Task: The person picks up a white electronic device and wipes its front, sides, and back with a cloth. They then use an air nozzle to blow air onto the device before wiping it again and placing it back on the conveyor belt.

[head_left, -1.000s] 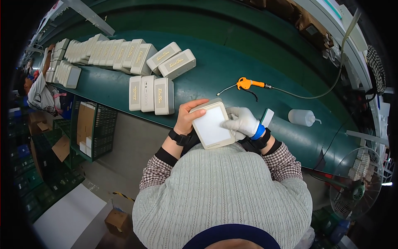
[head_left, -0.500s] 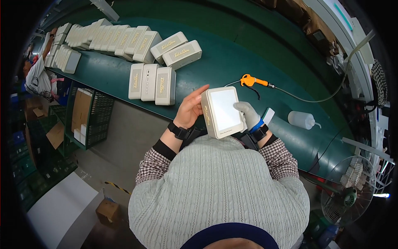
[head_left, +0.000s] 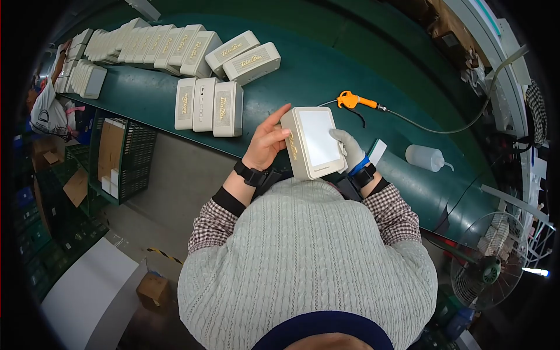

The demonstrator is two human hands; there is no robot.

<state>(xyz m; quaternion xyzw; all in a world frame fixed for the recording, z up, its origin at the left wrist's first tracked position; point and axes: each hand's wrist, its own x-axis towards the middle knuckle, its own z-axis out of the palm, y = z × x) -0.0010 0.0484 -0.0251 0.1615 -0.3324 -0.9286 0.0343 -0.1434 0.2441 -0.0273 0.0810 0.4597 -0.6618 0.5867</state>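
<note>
A cream box-shaped device (head_left: 318, 137) with a blank white screen and gold lettering on its side is held tilted in front of my chest. My bare left hand (head_left: 266, 140) is at its left side, with the thumb against the lettered face and the index finger stretched past the upper corner. My gloved right hand (head_left: 350, 149) grips the right edge, thumb on the front by the screen. The fingers behind the device are hidden. Beyond it, an orange air blow gun (head_left: 356, 100) with a hose lies on the green table (head_left: 303, 67).
Several similar cream devices (head_left: 201, 53) stand in rows at the far left of the table, with three (head_left: 227, 109) grouped nearer. A white plastic bottle (head_left: 424, 157) and a small white block (head_left: 378, 150) lie to the right. Below are a green crate (head_left: 137, 169) and a fan (head_left: 489, 262).
The device now faces me slightly more squarely, and my left thumb has come onto its lettered side. My right hand keeps its grip. The whole view has shifted slightly.
</note>
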